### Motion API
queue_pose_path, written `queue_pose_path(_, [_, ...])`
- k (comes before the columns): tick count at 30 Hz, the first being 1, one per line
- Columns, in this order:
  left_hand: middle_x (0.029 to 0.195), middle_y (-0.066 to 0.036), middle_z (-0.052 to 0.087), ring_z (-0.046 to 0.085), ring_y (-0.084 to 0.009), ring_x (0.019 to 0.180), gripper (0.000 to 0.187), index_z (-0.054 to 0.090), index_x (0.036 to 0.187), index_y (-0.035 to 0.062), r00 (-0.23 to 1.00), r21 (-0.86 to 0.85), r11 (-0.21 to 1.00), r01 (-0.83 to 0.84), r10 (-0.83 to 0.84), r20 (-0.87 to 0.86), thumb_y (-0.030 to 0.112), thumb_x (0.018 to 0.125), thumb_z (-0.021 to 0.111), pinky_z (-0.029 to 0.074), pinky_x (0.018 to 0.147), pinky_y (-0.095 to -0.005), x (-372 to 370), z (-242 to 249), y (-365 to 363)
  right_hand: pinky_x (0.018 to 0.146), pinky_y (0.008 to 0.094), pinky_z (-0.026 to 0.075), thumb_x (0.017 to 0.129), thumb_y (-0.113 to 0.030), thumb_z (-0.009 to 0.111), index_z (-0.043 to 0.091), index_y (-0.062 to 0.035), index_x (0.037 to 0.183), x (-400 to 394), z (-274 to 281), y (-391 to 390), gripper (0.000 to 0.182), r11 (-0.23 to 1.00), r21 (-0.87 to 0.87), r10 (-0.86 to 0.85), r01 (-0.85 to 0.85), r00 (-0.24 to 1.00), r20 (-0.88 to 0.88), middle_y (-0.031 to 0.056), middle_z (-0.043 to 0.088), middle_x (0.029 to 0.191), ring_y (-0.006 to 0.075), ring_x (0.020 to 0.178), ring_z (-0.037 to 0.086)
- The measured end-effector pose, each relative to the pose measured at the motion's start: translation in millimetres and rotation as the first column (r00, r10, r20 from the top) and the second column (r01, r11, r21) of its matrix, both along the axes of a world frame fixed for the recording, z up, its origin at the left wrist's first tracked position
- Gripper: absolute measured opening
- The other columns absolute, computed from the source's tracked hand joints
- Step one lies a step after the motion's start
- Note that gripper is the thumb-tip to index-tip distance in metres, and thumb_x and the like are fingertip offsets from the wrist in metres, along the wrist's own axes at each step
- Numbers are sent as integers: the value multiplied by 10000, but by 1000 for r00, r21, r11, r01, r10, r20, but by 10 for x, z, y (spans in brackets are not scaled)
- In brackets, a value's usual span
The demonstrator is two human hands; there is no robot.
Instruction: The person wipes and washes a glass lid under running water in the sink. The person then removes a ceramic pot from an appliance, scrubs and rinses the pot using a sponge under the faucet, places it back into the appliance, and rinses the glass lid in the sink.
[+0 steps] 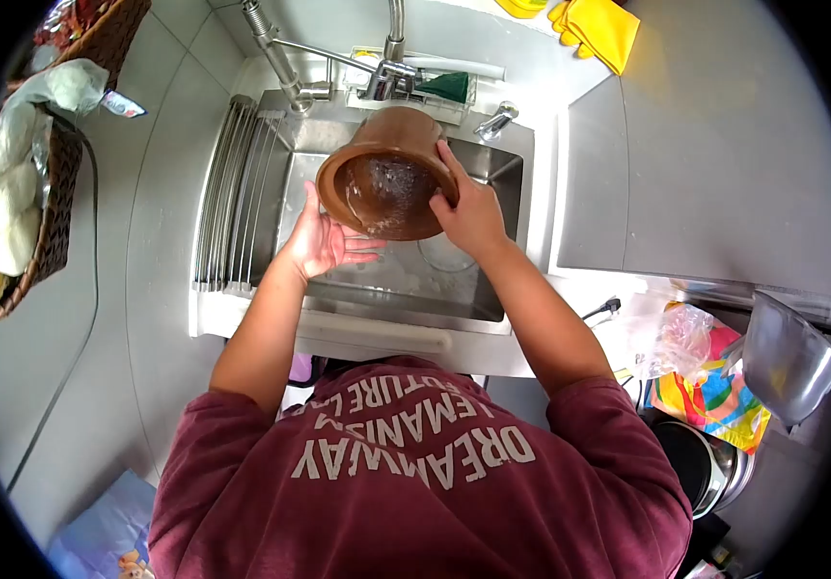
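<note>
A brown pot [384,135] is tipped over the sink [367,285], its mouth facing me. Clear water or suds glisten on its inner wall. On the right side, my right hand [473,207] grips the rim, thumb at the mouth and fingers along the outer wall. My left hand [328,241] lies palm up below the left part of the rim, fingers stretched out and thumb pointing up beside the pot. Behind the pot rises the metal faucet [391,72].
A roll-up drying rack [234,198] covers the sink's left end. Yellow gloves [599,34] lie at the back right. Woven baskets [63,188] hang at left. A metal bowl [791,357] and a colourful bag [705,396] sit at right. A green scrubber [446,87] rests behind the sink.
</note>
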State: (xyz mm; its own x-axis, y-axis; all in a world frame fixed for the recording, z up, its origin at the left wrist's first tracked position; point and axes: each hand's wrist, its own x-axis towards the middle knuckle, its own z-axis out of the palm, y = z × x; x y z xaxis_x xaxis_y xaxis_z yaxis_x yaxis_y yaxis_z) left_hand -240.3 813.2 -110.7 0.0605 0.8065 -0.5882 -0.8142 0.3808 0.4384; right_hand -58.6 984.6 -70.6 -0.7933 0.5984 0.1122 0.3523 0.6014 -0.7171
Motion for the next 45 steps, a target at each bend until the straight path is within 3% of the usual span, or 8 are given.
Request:
queue_pose_path(7, [1210,-242,546,553,-361,1111,727,400,1331,28,1000,17,1000,7,-7,16,603,921,226,469,906,-433,82,-102,-85,610,380,537,693,-167,684,325,-254,1411,211,-234,49,807,916,383,153,-119,986,-60,208,544,1226,343,715,643])
queue_pose_path(13, [1151,-174,589,594,-280,1037,419,506,1198,-14,946,-56,944,-325,324,-14,295,930,414,496,868,-387,175,-171,-123,566,316,524,649,-72,679,488,-299,1308,334,-214,59,723,807,569,266,-159,958,-110,190,467,1326,250,652,637])
queue_pose_path(25, [1078,-144,609,611,-241,958,287,545,1101,-18,742,91,757,-647,653,-155,196,956,422,515,837,-364,273,112,-230,742,354,523,702,-36,638,501,-298,1278,423,-231,188,648,705,671,411,-230,903,-123,167,469,1319,272,921,613])
queue_pose_path(28, [1107,-140,598,596,-222,996,320,518,1156,-19,659,239,701,-672,713,-239,218,991,378,490,882,-342,319,364,-278,893,404,459,797,-183,639,449,-238,1324,510,-458,292,563,808,527,333,-265,942,-37,133,449,1349,272,1057,560])
queue_pose_path(29, [1120,-139,593,591,-220,1008,326,507,1175,-22,645,262,688,-676,725,-241,217,989,384,486,888,-339,335,370,-291,906,406,444,835,-266,596,443,-217,1327,494,-471,290,517,982,47,188,-182,967,-173,113,465,1334,243,1089,533])
queue_pose_path(31, [1145,-138,584,580,-218,1032,344,486,1212,-28,613,302,661,-687,750,-247,214,986,394,479,901,-333,383,367,-318,930,411,413,912,-433,510,433,-175,1334,429,-504,218,501,539,-842,-187,-28,970,-152,73,496,1305,184,1154,479])
queue_pose_path(34, [1204,-129,557,559,-210,1080,374,441,1277,-25,615,366,659,-657,749,-247,204,983,410,467,922,-331,531,470,-292,906,389,410,888,-638,380,438,-168,1336,352,-104,60,652,72,-991,-213,-112,969,-125,14,503,1282,136,1137,461])
queue_pose_path(45, [1197,-93,569,549,-200,1090,455,490,1224,8,785,-50,809,-586,551,-284,379,981,389,459,918,-344,598,-377,-382,1080,341,230,900,-628,350,427,-122,1350,180,-598,-647,682,126,-990,-373,-64,922,-107,21,405,1405,184,1288,348])
